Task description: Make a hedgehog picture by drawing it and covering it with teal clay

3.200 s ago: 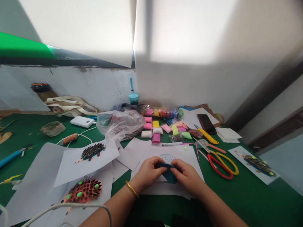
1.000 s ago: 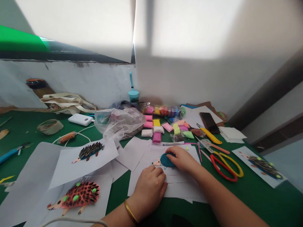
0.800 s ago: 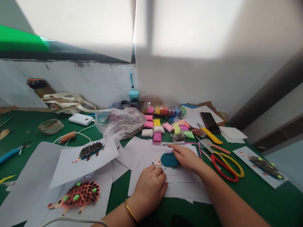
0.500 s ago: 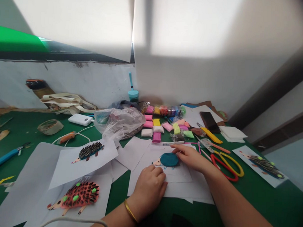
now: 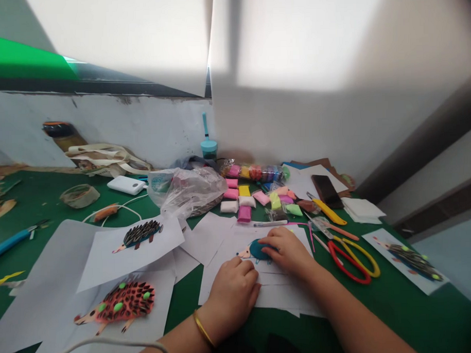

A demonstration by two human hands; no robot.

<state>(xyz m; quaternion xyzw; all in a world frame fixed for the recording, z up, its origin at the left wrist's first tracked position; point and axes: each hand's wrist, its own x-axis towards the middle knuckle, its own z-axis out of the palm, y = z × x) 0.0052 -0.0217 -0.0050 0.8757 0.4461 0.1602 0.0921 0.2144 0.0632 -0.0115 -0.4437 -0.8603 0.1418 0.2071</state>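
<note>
A hedgehog figure with a teal clay body point(image 5: 255, 248) and pale face lies on white paper point(image 5: 219, 259) in front of me. My right hand point(image 5: 286, 249) rests over the body's right part, its fingers spread and touching the clay. My left hand point(image 5: 237, 282) lies on the paper just below the hedgehog's face, fingers curled loosely and holding nothing I can see; a gold bangle point(image 5: 202, 329) is on that wrist. Blue outlined feet show under the body.
Clay packets point(image 5: 244, 202), a plastic bag point(image 5: 187, 191) and a pen point(image 5: 270, 223) lie beyond the paper. Scissors point(image 5: 348, 260), a yellow cutter point(image 5: 329, 212) and a phone point(image 5: 326, 190) are at right. Finished hedgehog pictures point(image 5: 124, 304) lie left, another point(image 5: 408, 258) far right.
My right hand has moved left from the body's right edge onto the teal clay, covering more of it. My left hand has stayed in place.
</note>
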